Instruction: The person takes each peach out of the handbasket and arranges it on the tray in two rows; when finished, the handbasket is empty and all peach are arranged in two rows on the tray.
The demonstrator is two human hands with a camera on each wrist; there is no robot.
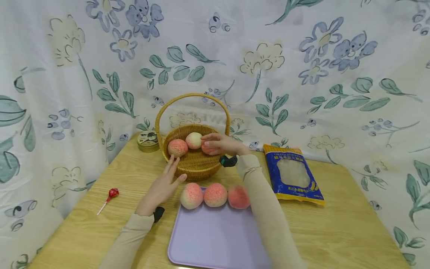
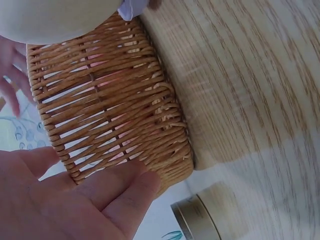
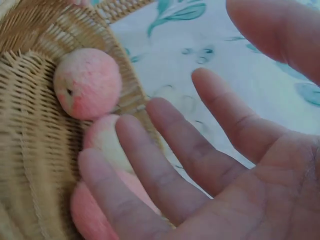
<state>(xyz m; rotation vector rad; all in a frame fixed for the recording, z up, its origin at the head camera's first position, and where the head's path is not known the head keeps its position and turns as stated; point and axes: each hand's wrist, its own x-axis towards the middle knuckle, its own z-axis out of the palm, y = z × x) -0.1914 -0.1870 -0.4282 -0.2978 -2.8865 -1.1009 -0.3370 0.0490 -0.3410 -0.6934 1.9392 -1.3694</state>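
1. Hands first: right hand (image 1: 223,145) grasps nothing, fingers spread above right basket peach (image 1: 206,149). Left hand (image 1: 161,189) loose, fingers fairly straight at front-left rim of basket (image 1: 198,175); can't tell if pressing. Step, judged: handling peaches at basket, either placing or picking, unclear which. Next move likely calls for a soft grip round one peach, clear of neighbours.
2. Cloth (image 1: 201,22): floral, hangs behind table (image 1: 339,213).
3. Tray (image 1: 218,239): lilac, nearer wearer than basket.
4. Basket: wicker, upright, long axis roughly left-right.
5. Packet (image 1: 293,173): blue and yellow, right of basket, long axis running away from wearer, far end leaning left.
6. Peaches: near-round, no clear long axis. Basket row: left basket peach (image 1: 177,148), dark hollow facing inward; middle basket peach (image 1: 194,139), cream side up; right one partly hidden. Tray row, far edge: left tray peach (image 1: 192,195), middle tray peach (image 1: 215,194), right tray peach (image 1: 239,197).
7. Tin (image 1: 148,141): round, left of basket.
8. Lollipop (image 1: 113,193): red, stick toward wearer.
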